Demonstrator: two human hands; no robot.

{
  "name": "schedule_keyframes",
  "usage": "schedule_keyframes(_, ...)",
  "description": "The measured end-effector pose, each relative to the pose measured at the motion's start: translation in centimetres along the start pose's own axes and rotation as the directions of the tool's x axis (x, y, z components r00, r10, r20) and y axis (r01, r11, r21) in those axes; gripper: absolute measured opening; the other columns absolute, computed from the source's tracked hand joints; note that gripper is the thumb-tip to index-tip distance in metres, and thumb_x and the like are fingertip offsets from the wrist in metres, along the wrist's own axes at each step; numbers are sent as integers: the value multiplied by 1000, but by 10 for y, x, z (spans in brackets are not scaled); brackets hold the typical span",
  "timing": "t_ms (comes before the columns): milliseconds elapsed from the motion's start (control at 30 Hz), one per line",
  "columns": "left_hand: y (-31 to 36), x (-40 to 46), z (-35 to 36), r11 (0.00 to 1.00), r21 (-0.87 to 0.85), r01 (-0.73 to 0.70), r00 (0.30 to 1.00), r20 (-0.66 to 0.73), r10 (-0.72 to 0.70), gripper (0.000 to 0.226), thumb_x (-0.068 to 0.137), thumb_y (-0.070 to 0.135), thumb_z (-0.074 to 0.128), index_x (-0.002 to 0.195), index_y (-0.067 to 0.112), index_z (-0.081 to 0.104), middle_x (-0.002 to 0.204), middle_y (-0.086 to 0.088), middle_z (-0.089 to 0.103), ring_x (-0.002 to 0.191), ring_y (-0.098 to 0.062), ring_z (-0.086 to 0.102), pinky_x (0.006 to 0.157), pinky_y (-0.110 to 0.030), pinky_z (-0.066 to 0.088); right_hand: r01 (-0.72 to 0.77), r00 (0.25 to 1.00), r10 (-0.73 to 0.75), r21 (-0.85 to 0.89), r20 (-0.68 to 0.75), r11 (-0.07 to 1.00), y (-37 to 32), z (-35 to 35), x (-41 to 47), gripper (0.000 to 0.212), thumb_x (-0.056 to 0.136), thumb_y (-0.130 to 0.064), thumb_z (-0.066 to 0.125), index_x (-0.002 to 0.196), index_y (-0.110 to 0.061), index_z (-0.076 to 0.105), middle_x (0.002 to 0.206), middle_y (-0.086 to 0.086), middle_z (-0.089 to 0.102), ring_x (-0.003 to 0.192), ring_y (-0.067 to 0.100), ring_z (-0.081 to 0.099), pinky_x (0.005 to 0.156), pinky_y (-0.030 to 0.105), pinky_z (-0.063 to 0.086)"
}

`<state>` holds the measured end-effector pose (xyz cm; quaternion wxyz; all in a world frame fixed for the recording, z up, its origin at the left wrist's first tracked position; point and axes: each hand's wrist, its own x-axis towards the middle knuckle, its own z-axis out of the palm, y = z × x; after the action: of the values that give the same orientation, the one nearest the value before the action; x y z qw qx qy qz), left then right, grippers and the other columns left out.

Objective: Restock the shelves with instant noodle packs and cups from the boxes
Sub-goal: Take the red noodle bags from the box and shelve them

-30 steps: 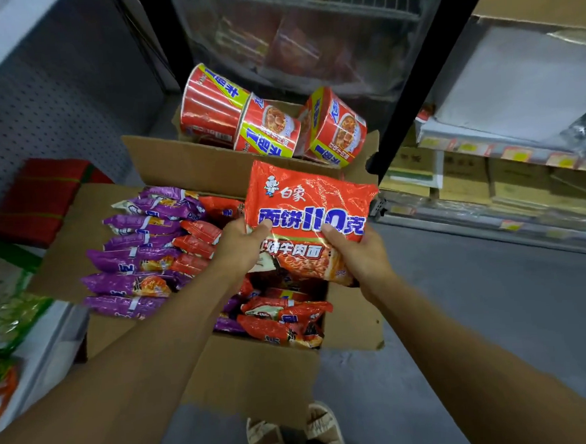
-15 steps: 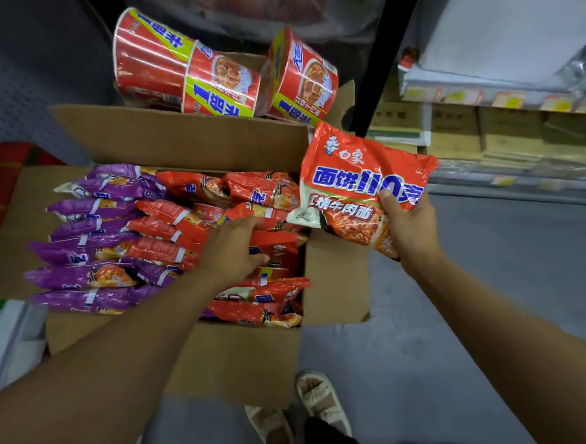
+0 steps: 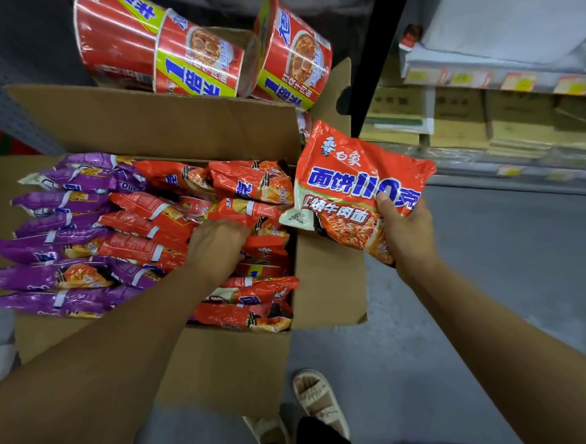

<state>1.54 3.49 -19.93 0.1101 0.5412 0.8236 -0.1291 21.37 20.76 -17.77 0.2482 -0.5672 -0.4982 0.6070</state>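
Noodle pack, red, now carried right, clear of box, pinched in right hand grip alone; left hand has let go, now fingers curled onto next red pack inside box, under its grip; shelving follows

Held pack: orange-red, blue lettering edged white, noodle picture
Left packs in box: purple
Right packs in box: orange-red
Cups: red, yellow band, blue lettering
Box: plain brown
Floor: grey
Sandals: cream
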Motion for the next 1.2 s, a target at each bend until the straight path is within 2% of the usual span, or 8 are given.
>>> schedule_keyframes(267,-3,-4,-15,987,-157,18,999,-30,-23,36,88,27,66,120,13,56,117,-7,63,109,-26,57,92,-36,42,-2,999,2,5,35,1000,-5,7,-3,40,92,-32,61,126,-16,48,104,-3,67,79,7,68,54,16,53)
schedule_keyframes(467,-12,-26,-64,931,-355,85,996,-8,-93,36,93,31,59,125,16,50,115,-5,65,103,-26,62,78,-33,45,-6,999,2,71,48,997,-43,6,-17,33,93,-33,59,120,-17,52,102,0,69,81,12,70,61,25,56)
schedule_keyframes(633,-36,-56,-103,693,-691,208,963,19,-270,37,95,28,57,127,12,51,114,-5,66,99,-25,63,85,-37,51,34,992,-46,102,117,994,-90,5,-37,31,94,-32,57,121,-18,51,99,0,69,81,15,70,60,26,57)
schedule_keyframes(800,-53,-94,-147,256,-939,228,864,74,-499,26,97,19,53,121,11,56,108,-5,65,100,-24,62,93,-40,49,84,964,-101,79,245,993,-133,18,-61,34,94,-32,58,121,-13,54,103,6,71,84,20,71,69,35,59)
schedule_keyframes(900,-62,-118,-170,81,-985,156,778,72,-625,16,99,18,50,112,14,58,101,-2,66,89,-17,65,78,-26,51,119,939,-137,75,315,990,-156,33,-78,38,92,-33,60,124,-13,53,106,7,70,86,22,71,74,38,58)
schedule_keyframes(1000,-69,-148,-194,19,-997,79,649,37,-760,10,98,16,50,106,15,56,91,1,63,71,-2,56,59,-7,46,169,906,-185,75,381,983,-180,51,-97,34,93,-30,60,122,-14,54,106,8,71,85,21,71,74,37,57)
schedule_keyframes(1100,-79,-186,-214,-32,-999,-3,545,25,-838,10,97,21,54,105,18,59,102,-7,68,79,-13,64,86,-32,53,217,861,-227,76,456,973,-206,70,-122,34,92,-34,60,120,-17,52,101,6,71,77,17,72,70,34,58)
schedule_keyframes(1200,-91,-224,-233,-45,-997,-68,452,10,-892,10,97,26,53,104,21,58,103,-7,69,86,-22,67,86,-41,53,279,803,-279,82,527,957,-233,86,-153,27,94,-34,57,116,-20,50,92,-1,69,65,6,70,52,19,53)
